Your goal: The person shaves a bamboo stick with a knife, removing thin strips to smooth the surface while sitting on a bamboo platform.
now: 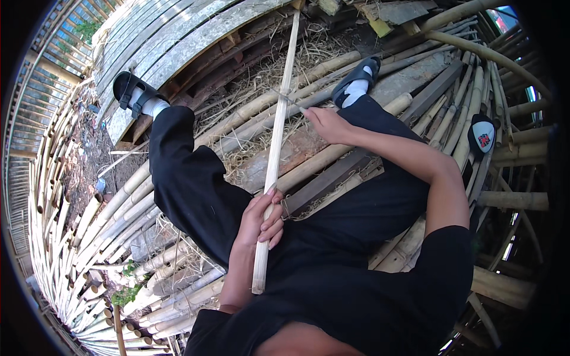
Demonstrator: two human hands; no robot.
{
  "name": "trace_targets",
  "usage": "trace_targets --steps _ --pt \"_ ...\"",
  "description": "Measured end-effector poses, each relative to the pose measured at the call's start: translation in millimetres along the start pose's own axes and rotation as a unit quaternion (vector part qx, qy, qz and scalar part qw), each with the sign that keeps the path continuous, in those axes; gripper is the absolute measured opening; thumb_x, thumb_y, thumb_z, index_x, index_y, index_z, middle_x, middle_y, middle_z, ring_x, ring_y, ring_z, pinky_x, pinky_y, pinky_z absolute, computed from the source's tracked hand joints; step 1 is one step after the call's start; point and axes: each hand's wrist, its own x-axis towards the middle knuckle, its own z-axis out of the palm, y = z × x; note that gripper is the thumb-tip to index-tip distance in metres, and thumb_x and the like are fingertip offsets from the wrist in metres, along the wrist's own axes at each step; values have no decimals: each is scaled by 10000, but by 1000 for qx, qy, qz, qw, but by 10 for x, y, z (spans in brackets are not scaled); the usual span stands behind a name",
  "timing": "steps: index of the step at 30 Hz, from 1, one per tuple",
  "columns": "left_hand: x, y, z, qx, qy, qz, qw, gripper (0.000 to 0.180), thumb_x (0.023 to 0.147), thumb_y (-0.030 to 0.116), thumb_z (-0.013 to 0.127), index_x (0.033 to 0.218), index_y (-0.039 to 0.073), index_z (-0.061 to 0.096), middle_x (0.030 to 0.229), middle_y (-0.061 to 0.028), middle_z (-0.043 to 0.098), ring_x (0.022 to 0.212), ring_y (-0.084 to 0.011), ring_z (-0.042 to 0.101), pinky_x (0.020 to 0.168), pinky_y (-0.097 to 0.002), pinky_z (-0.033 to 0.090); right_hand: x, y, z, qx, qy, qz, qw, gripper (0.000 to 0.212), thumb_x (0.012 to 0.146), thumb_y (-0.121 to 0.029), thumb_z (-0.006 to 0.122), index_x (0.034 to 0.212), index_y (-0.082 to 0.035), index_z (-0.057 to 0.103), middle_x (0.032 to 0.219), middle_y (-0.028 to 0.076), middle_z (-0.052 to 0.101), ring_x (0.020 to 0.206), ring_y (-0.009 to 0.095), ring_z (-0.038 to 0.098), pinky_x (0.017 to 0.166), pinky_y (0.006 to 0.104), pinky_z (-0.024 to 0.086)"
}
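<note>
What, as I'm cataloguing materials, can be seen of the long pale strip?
The narrow, nearly straight strip looks like split bamboo or wood, straw-coloured, with lengthwise grain. It slants from the picture's top edge down over the person's black clothing, its near end bluntly cut. The left hand wraps it near that end; farther up, a thin tool in the right hand crosses it.

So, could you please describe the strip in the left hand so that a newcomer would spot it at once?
Find the person's black trousers in the middle of the view; where they part, the left hand grips the strip. It runs from over the black shirt toward the top of the picture. Unlike the round bamboo poles beyond it, it is pale, narrow and flat-faced.
</note>
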Motion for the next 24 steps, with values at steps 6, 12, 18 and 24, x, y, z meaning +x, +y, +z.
trace_targets --steps 6,12,18,24 --pt "-16 16 1 2 2 2 1000 265 1027 297 355 874 86 403 429 33 278 238 -83 258 225 -273 316 -328 -412 84 -166 -108 -231 952 334 977 -371 439 896 -53 499 587 152 582 534 385 592 510 502 467" --pt "90 35 20 20 -7 1 1000 266 1030 295 344 875 86 403 431 31 284 238 -80 261 229 -275 325 169 136 -415 -262 50 -66 961 367 966 -385 457 860 -40 523 584 185 589 566 394 611 510 504 488" --pt "-2 9 16 12 0 -4 1000 274 1031 302 337 875 88 404 429 33 285 240 -73 259 231 -265 319 -258 -480 -4 -165 -99 -203 960 347 967 -382 458 911 -42 499 664 196 609 582 416 609 538 488 501" --pt "66 25 11 5 -11 -17 1000 273 1031 305 343 877 89 407 430 34 281 242 -80 263 229 -267 314 359 481 -478 -304 69 102 945 348 973 -354 435 956 -18 521 684 200 632 637 393 639 551 504 512"
